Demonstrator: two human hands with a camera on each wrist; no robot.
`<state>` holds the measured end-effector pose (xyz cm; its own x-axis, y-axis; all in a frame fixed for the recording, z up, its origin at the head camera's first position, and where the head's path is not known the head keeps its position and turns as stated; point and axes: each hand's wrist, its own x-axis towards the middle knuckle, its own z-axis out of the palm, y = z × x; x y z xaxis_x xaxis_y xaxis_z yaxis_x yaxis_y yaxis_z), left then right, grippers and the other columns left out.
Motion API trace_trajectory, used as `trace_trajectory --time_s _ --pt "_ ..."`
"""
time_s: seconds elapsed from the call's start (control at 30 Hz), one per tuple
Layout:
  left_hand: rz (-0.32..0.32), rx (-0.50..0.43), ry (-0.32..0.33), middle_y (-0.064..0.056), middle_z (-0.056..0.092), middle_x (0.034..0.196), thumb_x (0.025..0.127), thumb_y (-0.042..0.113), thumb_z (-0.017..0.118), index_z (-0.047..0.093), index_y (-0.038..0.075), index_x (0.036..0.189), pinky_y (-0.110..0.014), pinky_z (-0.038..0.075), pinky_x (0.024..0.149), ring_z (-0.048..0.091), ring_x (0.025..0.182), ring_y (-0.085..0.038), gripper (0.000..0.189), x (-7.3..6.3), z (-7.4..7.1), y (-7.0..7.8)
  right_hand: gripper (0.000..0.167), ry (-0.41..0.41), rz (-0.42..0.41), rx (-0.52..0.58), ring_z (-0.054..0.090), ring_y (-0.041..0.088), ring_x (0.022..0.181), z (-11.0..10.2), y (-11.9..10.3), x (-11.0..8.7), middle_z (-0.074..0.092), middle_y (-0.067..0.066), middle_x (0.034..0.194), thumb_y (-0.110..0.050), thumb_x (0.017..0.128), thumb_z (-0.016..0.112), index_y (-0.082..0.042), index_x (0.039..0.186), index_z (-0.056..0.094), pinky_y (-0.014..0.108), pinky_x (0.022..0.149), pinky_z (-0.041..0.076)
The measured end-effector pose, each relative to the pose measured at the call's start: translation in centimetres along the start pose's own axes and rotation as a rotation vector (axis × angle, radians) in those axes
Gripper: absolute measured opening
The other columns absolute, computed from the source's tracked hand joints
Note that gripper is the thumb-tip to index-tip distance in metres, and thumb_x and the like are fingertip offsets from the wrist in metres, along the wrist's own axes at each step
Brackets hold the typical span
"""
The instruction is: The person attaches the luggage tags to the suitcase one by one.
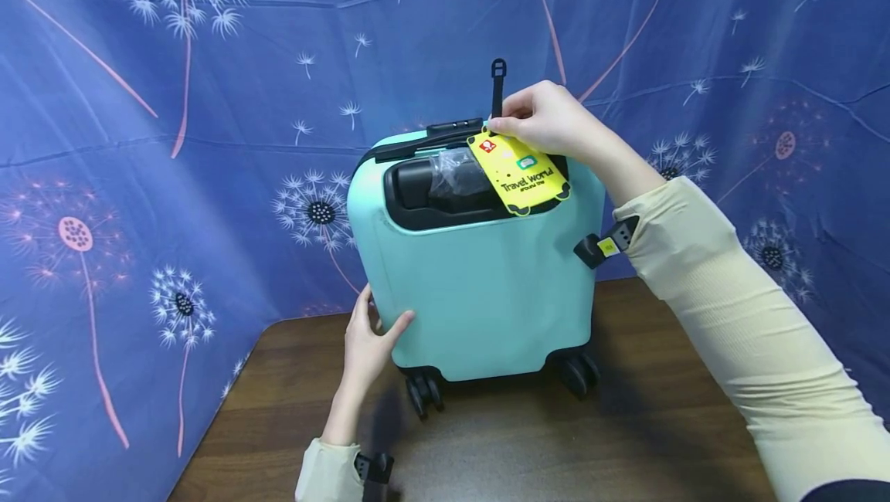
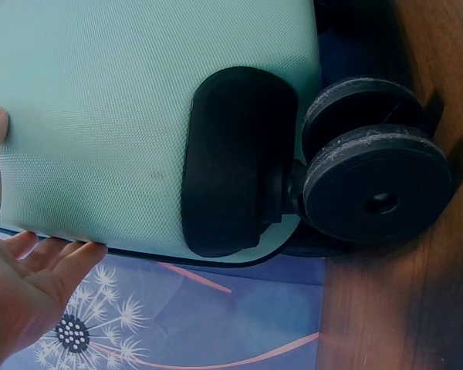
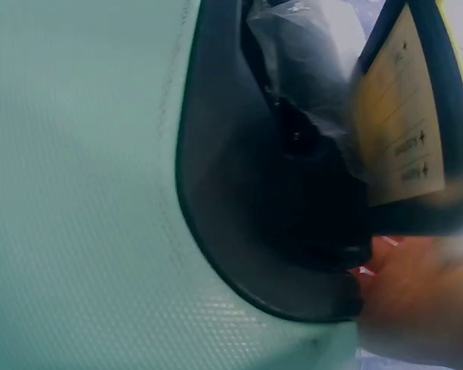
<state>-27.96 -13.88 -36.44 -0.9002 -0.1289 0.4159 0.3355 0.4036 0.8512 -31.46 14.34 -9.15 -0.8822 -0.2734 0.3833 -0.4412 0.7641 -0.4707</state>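
A mint-green suitcase (image 1: 487,293) stands upright on its black wheels (image 1: 424,391). The left hand (image 1: 368,351) grips its lower left side, thumb on the front face and fingers round the side edge. In the left wrist view, those fingers (image 2: 65,258) lie near the suitcase's dark seam. Above the top handle recess, the right hand (image 1: 545,120) pinches a yellow luggage tag (image 1: 520,174) at the base of its black strap (image 1: 497,89). The strap sticks straight up with its free buckle end. From the right wrist, the tag's back (image 3: 401,116) shows a pale written card.
Clear plastic wrap (image 1: 455,171) covers part of the black handle in the recess. A black combination lock (image 1: 454,127) sits on the top edge. Beneath is a brown wooden table (image 1: 501,448); a blue dandelion-print cloth (image 1: 417,39) hangs behind and at the left.
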Motion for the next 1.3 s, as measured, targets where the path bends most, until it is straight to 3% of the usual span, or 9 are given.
trace_trajectory --time_s 0.3,0.7,0.93,1.13,1.3 --pt "-0.013 0.013 0.009 0.0 0.043 0.138 0.078 0.047 0.072 0.029 0.028 0.146 -0.04 0.044 0.101 0.047 0.125 -0.022 0.083 0.0 0.0 0.2 0.028 0.046 -0.084 0.079 0.045 0.02 0.093 0.5 0.0 1.0 0.052 0.006 0.103 -0.03 0.089 0.062 -0.008 0.107 0.064 0.029 0.074 0.038" --pt "-0.022 0.027 -0.001 -0.001 0.042 0.138 0.078 0.045 0.073 0.028 0.027 0.146 -0.04 0.044 0.1 0.046 0.126 -0.021 0.083 -0.2 0.0 0.1 0.025 0.016 -0.125 0.174 0.051 0.018 0.086 1.1 1.1 2.3 0.057 0.005 0.095 -0.031 0.088 0.063 -0.008 0.092 0.056 0.027 0.073 0.04" --pt "-0.014 0.014 -0.017 -0.003 0.044 0.134 0.08 0.043 0.072 0.032 0.024 0.144 -0.044 0.045 0.099 0.047 0.122 -0.021 0.078 0.4 -0.7 0.5 0.024 0.034 -0.087 0.244 0.052 0.014 0.077 1.1 1.0 2.3 0.056 0.0 0.085 -0.031 0.087 0.066 -0.009 0.092 0.059 0.025 0.071 0.041" --pt "0.002 -0.028 0.078 -0.01 0.054 0.12 0.093 0.035 0.056 0.044 0.016 0.138 -0.034 0.05 0.08 0.055 0.101 -0.022 0.05 0.9 -1.2 0.8 0.025 0.011 -0.06 0.276 0.051 0.013 0.068 1.2 0.9 2.2 0.053 -0.001 0.079 -0.034 0.09 0.062 -0.01 0.087 0.055 0.024 0.066 0.041" --pt "0.048 -0.089 0.176 -0.008 0.058 0.114 0.096 0.033 0.052 0.053 0.013 0.13 -0.02 0.044 0.068 0.054 0.086 -0.013 0.04 1.6 -1.8 2.5 0.026 0.014 -0.086 0.258 0.051 0.015 0.071 1.4 0.9 2.1 0.053 0.002 0.082 -0.034 0.091 0.059 -0.011 0.084 0.052 0.025 0.067 0.041"
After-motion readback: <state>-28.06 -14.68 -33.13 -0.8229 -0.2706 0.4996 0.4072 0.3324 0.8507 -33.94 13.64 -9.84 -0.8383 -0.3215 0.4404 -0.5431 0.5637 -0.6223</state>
